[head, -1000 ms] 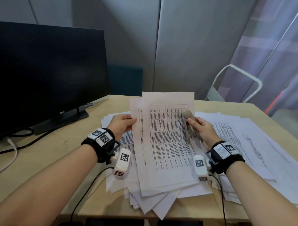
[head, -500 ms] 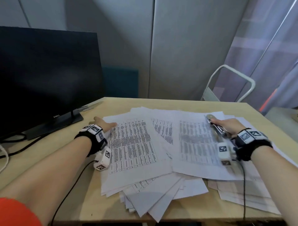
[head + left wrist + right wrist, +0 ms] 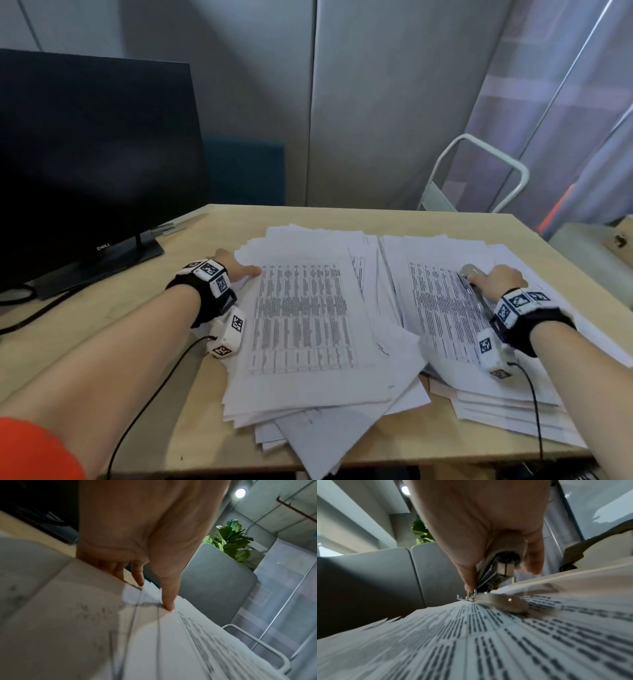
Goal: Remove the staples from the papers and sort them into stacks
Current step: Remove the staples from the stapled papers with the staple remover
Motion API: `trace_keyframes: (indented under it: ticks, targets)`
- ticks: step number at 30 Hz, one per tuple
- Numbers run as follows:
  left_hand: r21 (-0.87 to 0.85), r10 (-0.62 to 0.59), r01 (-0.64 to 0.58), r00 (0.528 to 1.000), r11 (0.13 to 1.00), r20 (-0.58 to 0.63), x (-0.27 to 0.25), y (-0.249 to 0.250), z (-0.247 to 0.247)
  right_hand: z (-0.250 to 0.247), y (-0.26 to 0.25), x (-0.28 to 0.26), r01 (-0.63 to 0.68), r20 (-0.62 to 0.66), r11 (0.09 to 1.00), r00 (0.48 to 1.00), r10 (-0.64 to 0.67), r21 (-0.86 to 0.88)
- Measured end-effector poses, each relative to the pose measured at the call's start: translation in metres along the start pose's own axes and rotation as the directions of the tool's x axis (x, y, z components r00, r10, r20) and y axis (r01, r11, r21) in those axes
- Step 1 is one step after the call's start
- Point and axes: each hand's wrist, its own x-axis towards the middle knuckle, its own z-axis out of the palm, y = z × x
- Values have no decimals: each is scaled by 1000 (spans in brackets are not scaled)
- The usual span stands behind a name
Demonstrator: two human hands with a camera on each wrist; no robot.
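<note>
Two loose stacks of thin white printed papers [image 3: 301,329] on pale wooden tabletop [image 3: 144,329]. Left hand [image 3: 236,270] flat, fingers straight, pressing left stack. Right hand [image 3: 496,281] gripping metal staple remover [image 3: 496,574] over right stack. Light, floppy, slippery sheets; best lifted by corners.

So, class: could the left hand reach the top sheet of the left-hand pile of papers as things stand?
Probably yes. The left hand already lies at the far-left corner of the left pile's top sheet, its fingertips pressing on paper. Nothing lies on that sheet; the right hand holds the staple remover over the other pile.
</note>
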Motion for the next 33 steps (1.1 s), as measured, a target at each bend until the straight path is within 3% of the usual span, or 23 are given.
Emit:
trace_keyframes:
  ticks: [3,6,9,11,12,14,15,17,18,19,22,24,26,29,31,33]
  targets:
    - [-43,85,-85,996,995,-2,-8,7,1,3,-11,-15,-6,-58,995,998,0,-104]
    - [-241,197,-241,961,940,-194,-18,20,13,1,-32,-28,113,-185,983,973,-139,-144]
    - [-309,348,-473,856,825,-382,-34,38,25,-1,-60,-39,270,-184,958,951,-250,93]
    - [-340,400,-576,790,743,-464,-42,47,24,-2,-79,-46,344,-121,870,939,-322,354]
    - [-323,423,-608,764,725,-488,-45,51,22,-3,-88,-51,358,-76,812,928,-365,462]
    - [-225,450,-609,744,760,-493,-46,55,21,-4,-104,-61,392,-27,759,895,-444,520]
    - [-151,445,-562,769,814,-459,-46,55,21,-2,-111,-65,408,-20,753,885,-466,517]
    - [33,369,-372,901,928,-226,-48,54,23,2,-123,-69,396,22,768,882,-470,504]
    - [157,304,-290,950,944,-70,-52,53,26,5,-127,-70,364,74,788,887,-456,496]
    - [265,249,-250,968,931,40,-57,52,28,9,-129,-71,316,146,815,890,-432,485]
    - [323,213,-244,969,914,128,-59,50,34,19,-132,-81,255,358,923,866,-350,287]
    - [176,177,-197,976,964,125,-57,48,33,28,-132,-87,287,405,941,850,-336,176]
    - [13,117,-120,984,993,133,-59,47,29,38,-134,-88,258,426,941,842,-329,217]
    - [-154,136,-117,984,981,118,-65,44,27,41,-135,-88,190,400,908,850,-342,373]
    - [-213,209,-178,969,961,130,-70,44,26,34,-135,-90,247,298,883,876,-380,400]
    - [-190,215,-169,943,967,255,-76,42,24,28,-137,-90,349,185,854,878,-442,386]
